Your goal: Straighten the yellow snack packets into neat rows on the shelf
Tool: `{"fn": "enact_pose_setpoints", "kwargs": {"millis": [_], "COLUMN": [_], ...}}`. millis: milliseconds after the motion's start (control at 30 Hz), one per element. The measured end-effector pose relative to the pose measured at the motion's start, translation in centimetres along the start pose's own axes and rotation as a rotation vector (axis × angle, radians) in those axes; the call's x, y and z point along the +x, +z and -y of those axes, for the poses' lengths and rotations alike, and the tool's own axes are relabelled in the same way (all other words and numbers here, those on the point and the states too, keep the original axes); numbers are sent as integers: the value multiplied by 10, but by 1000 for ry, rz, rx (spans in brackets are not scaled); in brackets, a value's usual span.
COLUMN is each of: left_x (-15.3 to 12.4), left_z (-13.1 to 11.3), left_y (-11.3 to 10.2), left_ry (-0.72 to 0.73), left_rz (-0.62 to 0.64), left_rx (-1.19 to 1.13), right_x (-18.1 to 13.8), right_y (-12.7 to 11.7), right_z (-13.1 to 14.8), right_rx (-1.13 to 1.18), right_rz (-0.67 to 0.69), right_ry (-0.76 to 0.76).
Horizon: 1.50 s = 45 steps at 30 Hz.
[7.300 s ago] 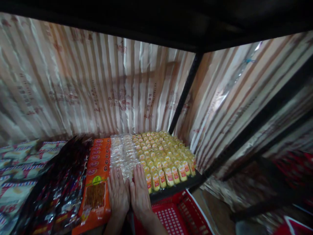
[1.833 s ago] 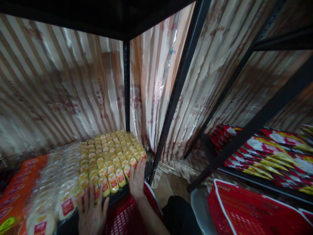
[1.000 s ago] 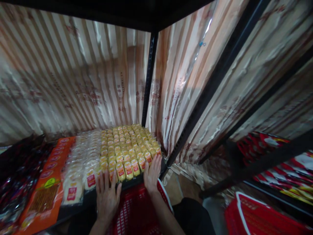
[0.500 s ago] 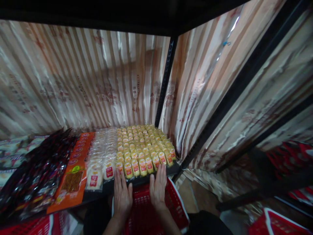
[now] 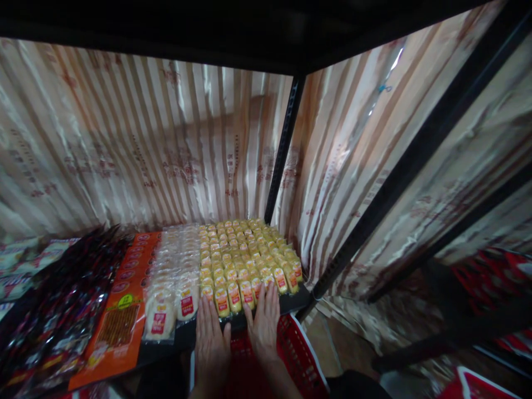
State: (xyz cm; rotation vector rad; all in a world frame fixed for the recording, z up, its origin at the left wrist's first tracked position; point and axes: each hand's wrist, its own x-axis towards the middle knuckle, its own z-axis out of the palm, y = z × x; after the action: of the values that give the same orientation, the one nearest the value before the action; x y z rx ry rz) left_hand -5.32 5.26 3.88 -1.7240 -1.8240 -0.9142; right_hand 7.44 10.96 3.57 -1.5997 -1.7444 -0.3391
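Looking down into a low black metal shelf (image 5: pixel 291 302) backed by striped beige curtain fabric (image 5: pixel 166 155). Holding, right to left on the shelf board: a dense grid of small yellow snack packs (image 5: pixel 245 255) with red labels, filling the right end up to the corner post (image 5: pixel 285 147); just beside them rows of clear-wrapped pale snack packs (image 5: pixel 174 277), also red-labelled; then flat orange packets (image 5: pixel 122 310) lying face up, front one showing a window of brown sticks; then dark glossy packets (image 5: pixel 54 310) stacked overlapping; at far left pale packets (image 5: pixel 19 263), partly cut off and blurred. Sitting below the shelf front, a red plastic basket (image 5: pixel 301 354), contents hidden by the hands and too dark to tell. Showing another red basket (image 5: pixel 477 388) at the lower right corner and red packets (image 5: pixel 499 271) on a neighbouring shelf, blurred. Reaching in from below with both forearms side by side, palms down. Lying flat and spread, left hand (image 5: pixel 211 341) with fingertips touching the front edge of the yellow packs near the border with the clear-wrapped ones. Lying flat and spread too, right hand (image 5: pixel 264 324) with fingertips resting on the front row of yellow packs. Gripping nothing with either hand, fingers extended, thumbs nearly meeting between them.
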Motion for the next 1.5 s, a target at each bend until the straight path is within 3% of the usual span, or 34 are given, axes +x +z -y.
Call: {"fn": "enact_pose_setpoints", "kwargs": {"millis": [400,667,1033,1300,1500], "left_x": [0,-2,3,5,7], "left_z": [0,2,2,2,5], "left_y": [2,2,1,-4,-9], "left_ry": [17,31,69,98,-29], "left_rz": [-47,-10,-48,-78,-69], "left_rx": [-8,-32,-89,-57,-121], "right_x": [-3,-3,-7,-5,-5], "right_y": [0,-1,-6,-11,-15], "right_z": [-5,-4,-11,-15,-16], "right_rx": [19,22,48,50,73], "right_rz": [12,2,80,23,41], "right_ry": [-4,-17,23,3,10]}}
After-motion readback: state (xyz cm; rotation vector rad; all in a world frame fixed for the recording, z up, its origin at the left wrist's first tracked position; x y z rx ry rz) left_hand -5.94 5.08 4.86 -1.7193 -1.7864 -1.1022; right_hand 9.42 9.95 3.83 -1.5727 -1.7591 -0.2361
